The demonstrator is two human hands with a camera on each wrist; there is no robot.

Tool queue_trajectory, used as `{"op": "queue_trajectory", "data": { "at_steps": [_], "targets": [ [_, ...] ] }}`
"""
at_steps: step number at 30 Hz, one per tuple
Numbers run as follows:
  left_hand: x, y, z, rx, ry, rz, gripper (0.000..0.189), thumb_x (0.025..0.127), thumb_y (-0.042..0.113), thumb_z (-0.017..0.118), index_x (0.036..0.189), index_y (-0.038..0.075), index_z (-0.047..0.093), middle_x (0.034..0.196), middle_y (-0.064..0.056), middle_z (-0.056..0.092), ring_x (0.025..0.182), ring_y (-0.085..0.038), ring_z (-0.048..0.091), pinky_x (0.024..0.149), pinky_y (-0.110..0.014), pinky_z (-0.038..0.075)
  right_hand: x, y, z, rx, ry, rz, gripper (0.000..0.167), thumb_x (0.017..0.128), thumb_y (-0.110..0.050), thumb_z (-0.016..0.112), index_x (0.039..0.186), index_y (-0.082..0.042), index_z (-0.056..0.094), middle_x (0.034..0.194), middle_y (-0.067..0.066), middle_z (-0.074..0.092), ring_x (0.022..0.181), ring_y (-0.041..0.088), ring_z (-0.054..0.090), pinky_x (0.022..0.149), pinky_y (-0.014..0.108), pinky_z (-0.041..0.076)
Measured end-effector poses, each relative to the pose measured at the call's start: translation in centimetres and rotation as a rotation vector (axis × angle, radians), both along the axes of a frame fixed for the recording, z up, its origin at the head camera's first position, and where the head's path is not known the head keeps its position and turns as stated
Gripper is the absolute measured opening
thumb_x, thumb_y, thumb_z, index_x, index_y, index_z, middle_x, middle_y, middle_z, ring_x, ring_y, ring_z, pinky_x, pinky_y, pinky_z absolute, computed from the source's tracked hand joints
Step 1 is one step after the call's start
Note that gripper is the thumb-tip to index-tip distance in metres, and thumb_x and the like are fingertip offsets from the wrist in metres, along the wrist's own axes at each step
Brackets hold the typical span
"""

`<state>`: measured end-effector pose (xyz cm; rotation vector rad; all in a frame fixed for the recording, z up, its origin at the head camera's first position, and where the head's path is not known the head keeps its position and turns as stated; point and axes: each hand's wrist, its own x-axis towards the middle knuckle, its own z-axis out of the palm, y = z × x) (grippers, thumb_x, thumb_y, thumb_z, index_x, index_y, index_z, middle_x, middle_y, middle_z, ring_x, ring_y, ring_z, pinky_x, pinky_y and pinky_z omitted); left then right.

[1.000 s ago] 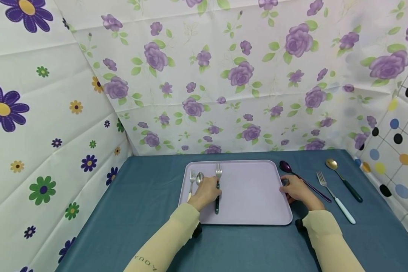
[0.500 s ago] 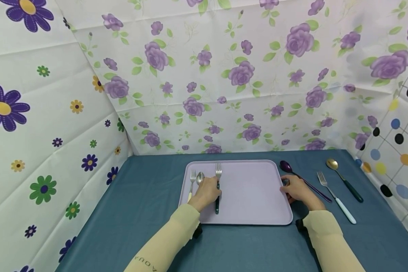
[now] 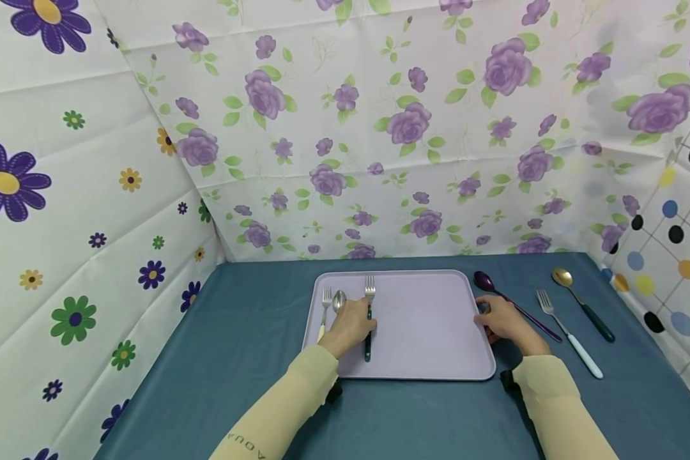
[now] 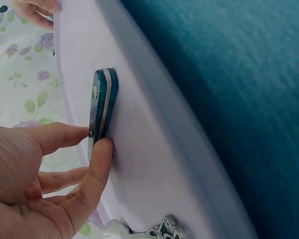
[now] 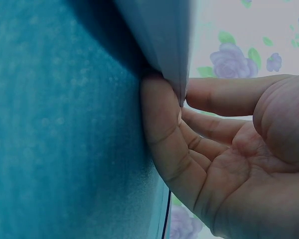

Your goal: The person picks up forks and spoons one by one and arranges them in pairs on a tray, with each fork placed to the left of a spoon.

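Note:
A pale lilac tray (image 3: 425,326) lies on the blue cloth. On its left part is a fork with a dark green handle (image 3: 368,348), tines pointing away. My left hand (image 3: 349,326) pinches that handle between thumb and finger; the left wrist view shows the green handle (image 4: 103,104) end standing out past the fingertips. Beside this hand lie a silver spoon (image 3: 338,300), mostly covered, and a fork with a pale yellow handle (image 3: 322,332). My right hand (image 3: 503,322) grips the tray's right rim, with fingers above and below the edge (image 5: 174,55) in the right wrist view.
Right of the tray, on the cloth, lie a purple spoon (image 3: 520,310), a fork with a white handle (image 3: 581,354) and a gold spoon with a green handle (image 3: 595,321). Flowered cloth walls (image 3: 322,211) close off the back and sides.
Hardly anything differs. The left hand's thumb and the green-handled fork have shifted very slightly to the right; the right hand keeps its hold on the tray rim.

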<state>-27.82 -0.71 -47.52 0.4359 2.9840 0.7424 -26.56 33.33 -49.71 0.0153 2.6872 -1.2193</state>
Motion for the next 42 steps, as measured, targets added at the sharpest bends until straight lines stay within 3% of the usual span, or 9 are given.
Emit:
{"op": "queue_trajectory", "data": {
  "at_steps": [10,17,20,24,27,32,37,42],
  "targets": [
    [-0.3,-0.7,0.4,0.007,-0.017,-0.034,0.034,0.094,0.012,0.075,0.124,-0.005,0.069,0.066,0.000,0.054,0.053,-0.011,0.042,0.053,-0.027,0.038,0.0,-0.1,0.0,-0.011,-0.005,0.000,0.052,0.097,0.001,0.062,0.142,0.018,0.045,0.082,0.016,0.063,0.057,0.020,0.064,0.055,0.040,0.059],
    [-0.6,-1.0,1.0,0.013,-0.043,-0.026,0.048,0.094,0.008,0.072,0.139,-0.005,0.061,0.058,0.002,0.045,0.049,-0.011,0.038,0.049,-0.026,0.034,0.0,0.0,0.0,-0.008,-0.007,-0.002,0.052,0.096,0.001,0.063,0.142,0.018,0.045,0.081,0.015,0.062,0.056,0.020,0.064,0.054,0.039,0.059],
    [-0.7,-1.1,1.1,0.021,-0.036,-0.037,0.046,0.094,0.007,0.070,0.138,-0.005,0.062,0.059,0.000,0.050,0.051,-0.012,0.041,0.050,-0.026,0.034,0.0,0.0,0.0,-0.010,-0.008,0.001,0.053,0.096,0.001,0.063,0.142,0.019,0.044,0.081,0.016,0.062,0.056,0.020,0.064,0.054,0.039,0.059],
    [-0.7,-1.2,1.1,0.034,0.001,-0.042,0.035,0.097,0.008,0.069,0.130,-0.003,0.067,0.079,-0.007,0.067,0.067,-0.016,0.055,0.060,-0.029,0.044,0.0,0.1,0.0,-0.015,-0.008,-0.002,0.053,0.096,0.001,0.063,0.142,0.018,0.044,0.082,0.016,0.063,0.056,0.020,0.064,0.054,0.039,0.059],
    [-0.7,-1.3,1.1,0.046,0.037,-0.038,0.021,0.099,0.010,0.068,0.118,0.002,0.072,0.090,-0.009,0.072,0.078,-0.019,0.061,0.065,-0.033,0.050,0.0,0.1,0.0,-0.016,-0.006,-0.003,0.053,0.096,0.001,0.063,0.142,0.018,0.044,0.081,0.015,0.062,0.056,0.020,0.064,0.054,0.039,0.059],
    [-0.7,-1.8,1.3,0.069,0.082,-0.053,0.010,0.102,0.014,0.066,0.103,0.009,0.075,0.086,-0.005,0.071,0.078,-0.019,0.059,0.067,-0.034,0.049,0.1,0.0,0.1,-0.016,-0.003,-0.005,0.052,0.096,0.000,0.063,0.142,0.018,0.045,0.080,0.015,0.062,0.055,0.020,0.064,0.054,0.039,0.059],
    [-0.8,-2.7,1.5,0.115,0.056,-0.058,0.016,0.105,0.016,0.062,0.109,0.008,0.076,0.092,-0.005,0.070,0.075,-0.015,0.058,0.065,-0.031,0.049,0.1,-0.1,0.3,-0.027,-0.011,-0.002,0.053,0.096,0.000,0.062,0.142,0.018,0.044,0.081,0.016,0.062,0.056,0.020,0.064,0.054,0.039,0.059],
    [-1.0,-3.5,1.9,0.135,0.066,-0.012,0.022,0.107,0.020,0.060,0.116,0.009,0.076,0.098,-0.005,0.070,0.077,-0.014,0.060,0.065,-0.030,0.050,0.1,-0.1,0.3,-0.027,-0.013,-0.005,0.053,0.096,0.000,0.062,0.143,0.018,0.044,0.081,0.016,0.063,0.056,0.020,0.064,0.054,0.040,0.059]
  ]
}}
